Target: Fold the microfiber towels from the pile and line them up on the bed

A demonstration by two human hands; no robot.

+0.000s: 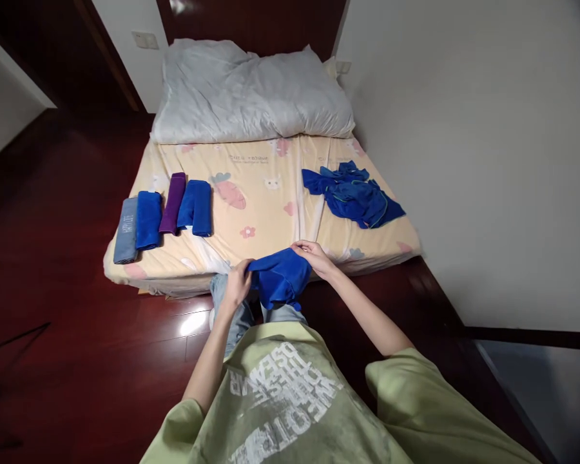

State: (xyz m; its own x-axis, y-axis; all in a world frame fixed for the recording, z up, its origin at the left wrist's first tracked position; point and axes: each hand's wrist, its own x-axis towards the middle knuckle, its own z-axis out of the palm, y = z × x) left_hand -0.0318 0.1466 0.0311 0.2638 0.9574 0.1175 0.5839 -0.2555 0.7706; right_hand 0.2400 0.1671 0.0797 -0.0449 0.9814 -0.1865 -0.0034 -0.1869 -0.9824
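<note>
A blue cloth (281, 277), perhaps a towel or garment, hangs between my two hands just past the near edge of the bed, over my knees. My left hand (239, 283) is closed on its left corner. With thumb and fingers, my right hand (314, 258) pinches its upper right edge. The lower part droops in loose folds. Farther right on the bed lies a crumpled heap of blue cloth (357, 196). To the left rest several folded cloths: a grey-blue one (125, 232), a blue one (149, 220), a purple one (174, 203) and another blue one (196, 207).
The bed (256, 193) has a pale yellow patterned sheet. A bulky white quilt (251, 93) lies across its head end. On the right a white wall (488, 161) runs close beside the bed. Dark red floor (91, 335) extends at the left.
</note>
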